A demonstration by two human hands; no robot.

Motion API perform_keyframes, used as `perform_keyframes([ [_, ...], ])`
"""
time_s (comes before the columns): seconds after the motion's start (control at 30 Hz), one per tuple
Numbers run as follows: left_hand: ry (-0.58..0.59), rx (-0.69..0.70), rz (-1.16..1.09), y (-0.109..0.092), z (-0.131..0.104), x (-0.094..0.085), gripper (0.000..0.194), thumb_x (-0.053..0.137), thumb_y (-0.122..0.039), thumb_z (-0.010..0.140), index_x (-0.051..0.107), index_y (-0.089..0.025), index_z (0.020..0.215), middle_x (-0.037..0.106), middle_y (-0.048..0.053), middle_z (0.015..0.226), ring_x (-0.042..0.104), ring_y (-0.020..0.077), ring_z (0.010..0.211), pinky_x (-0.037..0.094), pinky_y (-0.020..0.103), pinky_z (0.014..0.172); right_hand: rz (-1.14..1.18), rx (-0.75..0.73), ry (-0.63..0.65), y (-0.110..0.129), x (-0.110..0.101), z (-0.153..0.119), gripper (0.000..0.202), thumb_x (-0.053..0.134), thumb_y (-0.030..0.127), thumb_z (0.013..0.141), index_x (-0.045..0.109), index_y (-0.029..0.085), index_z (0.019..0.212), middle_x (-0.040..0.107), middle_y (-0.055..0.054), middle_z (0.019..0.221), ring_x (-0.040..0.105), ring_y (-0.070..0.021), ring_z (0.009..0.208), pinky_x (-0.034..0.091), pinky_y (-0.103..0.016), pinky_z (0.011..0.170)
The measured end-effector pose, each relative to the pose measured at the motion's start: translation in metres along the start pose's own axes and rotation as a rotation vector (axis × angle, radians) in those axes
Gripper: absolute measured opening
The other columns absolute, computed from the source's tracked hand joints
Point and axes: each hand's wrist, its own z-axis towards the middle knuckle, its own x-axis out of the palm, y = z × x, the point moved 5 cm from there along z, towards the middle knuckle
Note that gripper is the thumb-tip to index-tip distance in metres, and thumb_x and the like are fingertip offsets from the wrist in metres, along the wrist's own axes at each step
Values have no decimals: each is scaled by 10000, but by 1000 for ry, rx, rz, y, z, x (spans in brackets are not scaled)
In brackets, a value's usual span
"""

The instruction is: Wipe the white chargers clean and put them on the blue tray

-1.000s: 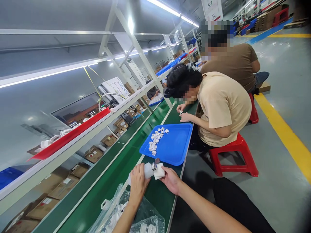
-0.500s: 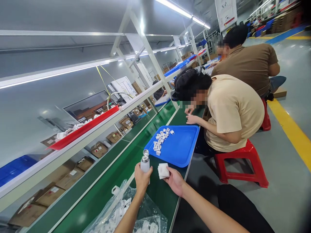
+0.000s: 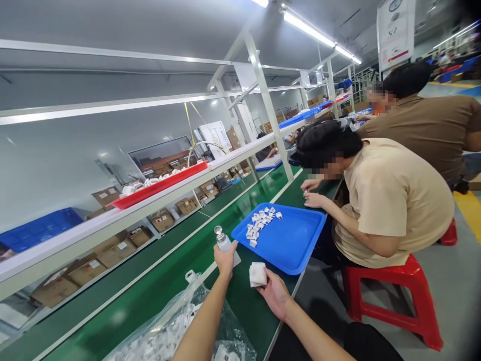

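Observation:
My left hand (image 3: 224,259) is wrapped round a white pump bottle (image 3: 225,243) with a silver metal top, which leans to the left over the green bench. In my right hand (image 3: 277,292) I pinch a folded white cloth (image 3: 257,274), held in front of the near edge of a blue tray (image 3: 296,235). Several small white plastic parts (image 3: 259,224) lie bunched on the tray's left side. Below my left forearm, a clear plastic bag (image 3: 161,326) holds many more white parts. One white part (image 3: 191,276) sits by the bag's upper edge.
A co-worker in a beige shirt (image 3: 402,195) sits at the bench beyond the tray, on a red stool (image 3: 398,296). Another person in brown (image 3: 421,130) sits farther along. A raised shelf at left carries a red tray (image 3: 161,184) of white parts. Cardboard boxes (image 3: 86,273) stand below it.
My view has turned left, so the scene sits farther right. The bottle has gone from upright to tilted left in my left hand. My right hand still holds the cloth.

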Motion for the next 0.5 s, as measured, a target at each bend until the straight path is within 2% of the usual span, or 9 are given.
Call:
perform_keyframes([
  [0.13,102,-65,57,-4,-2,-4,379,651,-363,950,600,-181,1279,642,97,1273,661,248,1075,573,468,902,-13,17,8,2,3,-2,331,624,412,979,637,165,1199,670,-83,1203,680,-219,1010,577,-428,861],
  [0.23,153,-57,90,-7,-14,-24,412,656,-357,945,581,-190,1314,606,108,1343,633,273,1146,550,506,950,-50,18,-11,4,1,-3,312,636,383,976,639,166,1200,668,-83,1217,678,-223,1028,575,-433,874],
  [0.33,240,32,108,-9,-36,-66,445,670,-333,932,563,-193,1340,589,115,1370,624,280,1161,550,505,949,-107,22,-31,3,-5,-6,277,655,339,968,647,164,1183,672,-78,1211,679,-220,1029,579,-429,873],
  [0.4,335,135,125,-8,-53,-101,446,692,-255,890,585,-212,1320,608,99,1362,612,267,1195,566,422,928,-142,33,-35,1,-9,-8,256,665,317,963,654,159,1165,680,-74,1194,684,-217,1020,583,-424,868],
  [0.5,475,257,219,3,-74,-148,241,645,-172,868,713,-243,1088,697,35,1213,637,208,1151,553,298,923,-166,56,-21,-2,-14,-9,232,676,282,956,664,154,1149,689,-72,1190,689,-216,1029,586,-423,875],
])
